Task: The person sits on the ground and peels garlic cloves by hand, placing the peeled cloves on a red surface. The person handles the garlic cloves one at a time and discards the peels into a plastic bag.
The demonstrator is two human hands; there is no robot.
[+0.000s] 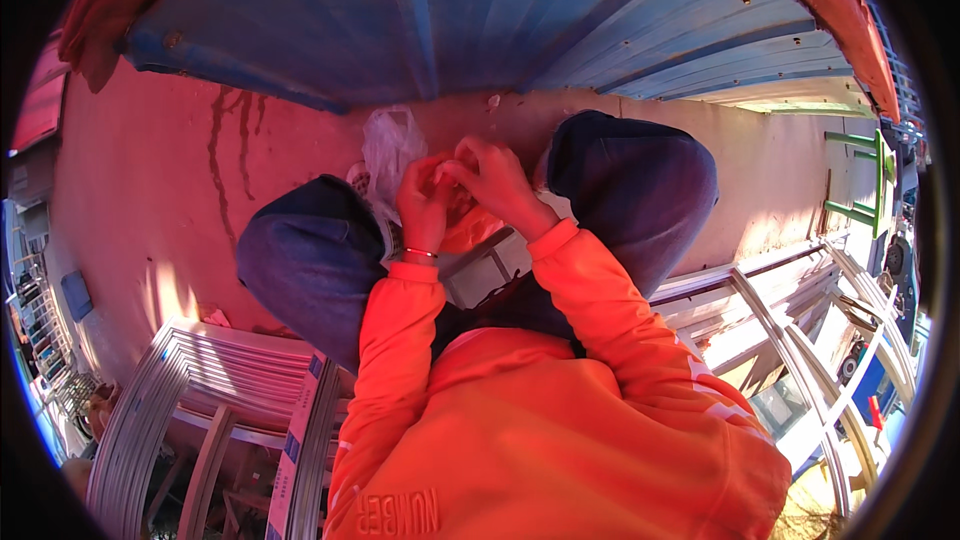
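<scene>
While close fingertip work seems to be in hand, the left hand (422, 205) and right hand (500, 185) are held together, though whether anything is pinched cannot be made out; a translucent plastic bag (390, 145) is seen just beside the left hand, a steady touch seems called for, and movement is bounded by the knees (635, 170) and blue panel (490, 20)

A red-pink cast tints the floor (150, 170) at left, the left hand (424, 205) and the right hand (495, 180), muting finger detail. Hard sunlight stripes the metal frames (155, 410) at near left; the far blue panel (480, 20) sits mostly shaded. Fisheye distortion bends outer edges toward black corners.
</scene>
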